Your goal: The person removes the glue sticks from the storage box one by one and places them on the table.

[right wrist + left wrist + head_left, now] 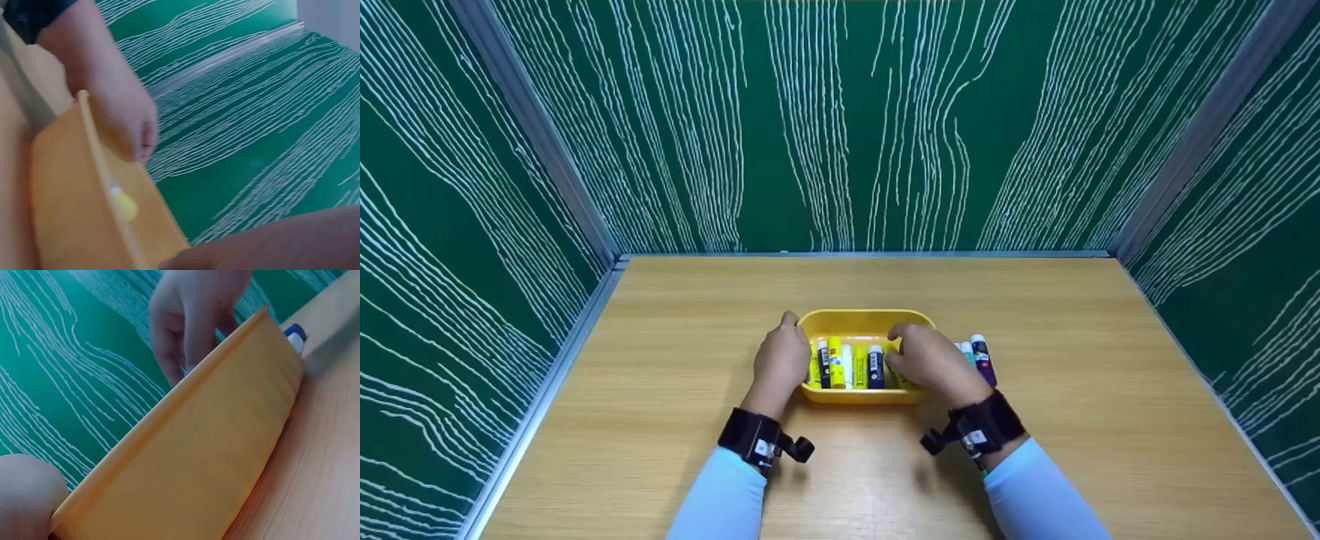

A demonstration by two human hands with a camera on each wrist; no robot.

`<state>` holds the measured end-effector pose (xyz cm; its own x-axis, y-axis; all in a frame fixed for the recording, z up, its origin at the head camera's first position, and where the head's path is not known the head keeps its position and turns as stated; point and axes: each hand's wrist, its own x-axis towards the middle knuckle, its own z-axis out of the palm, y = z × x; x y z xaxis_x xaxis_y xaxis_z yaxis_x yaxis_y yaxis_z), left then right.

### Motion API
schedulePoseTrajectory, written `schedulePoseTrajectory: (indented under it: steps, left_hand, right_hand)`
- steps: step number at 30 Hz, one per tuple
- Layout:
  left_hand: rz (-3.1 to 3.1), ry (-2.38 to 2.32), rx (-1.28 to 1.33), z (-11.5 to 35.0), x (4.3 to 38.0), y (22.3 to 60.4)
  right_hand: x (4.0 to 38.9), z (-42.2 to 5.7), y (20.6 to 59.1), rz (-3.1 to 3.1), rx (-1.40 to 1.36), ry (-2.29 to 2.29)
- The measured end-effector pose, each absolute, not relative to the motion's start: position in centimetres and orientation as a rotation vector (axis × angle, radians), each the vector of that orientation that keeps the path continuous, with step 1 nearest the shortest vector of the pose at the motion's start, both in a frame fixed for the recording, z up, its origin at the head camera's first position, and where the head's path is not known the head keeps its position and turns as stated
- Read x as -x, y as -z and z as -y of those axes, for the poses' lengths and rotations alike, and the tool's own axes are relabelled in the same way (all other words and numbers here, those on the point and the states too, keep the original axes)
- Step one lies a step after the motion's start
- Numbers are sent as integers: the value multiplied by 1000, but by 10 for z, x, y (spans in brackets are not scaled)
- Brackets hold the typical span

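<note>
A yellow plastic tray (pixel 864 315) sits mid-table, with several glue sticks side by side in it, among them a yellow one (pixel 835 363) and a dark blue one with a white cap (pixel 875 367). The left hand (pixel 782 360) grips the tray's left end, its fingers at the rim. Over the right end, the right hand (pixel 934 361) reaches inside, thumb and forefinger apart. In the left wrist view the right hand (pixel 197 318) points its fingers down behind the rim, fingertips hidden. The right wrist view shows the left hand (pixel 121 112) at the tray's end.
Several more tubes, one dark with a white cap (pixel 982 360), lie on the wooden table (pixel 697 300) just right of the tray, partly behind the right hand. Green panels (pixel 870 150) with wavy white lines enclose the table at the back and both sides.
</note>
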<state>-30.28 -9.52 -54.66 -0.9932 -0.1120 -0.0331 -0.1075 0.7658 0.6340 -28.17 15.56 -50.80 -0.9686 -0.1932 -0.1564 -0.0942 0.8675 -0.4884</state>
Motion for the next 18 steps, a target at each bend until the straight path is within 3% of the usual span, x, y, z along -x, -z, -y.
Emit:
schedulePoseTrajectory:
  steps: [18]
  left_hand:
    - [2950,1056,-176,97,302,547]
  right_hand:
    - [282,-137,540,-2946,181,647]
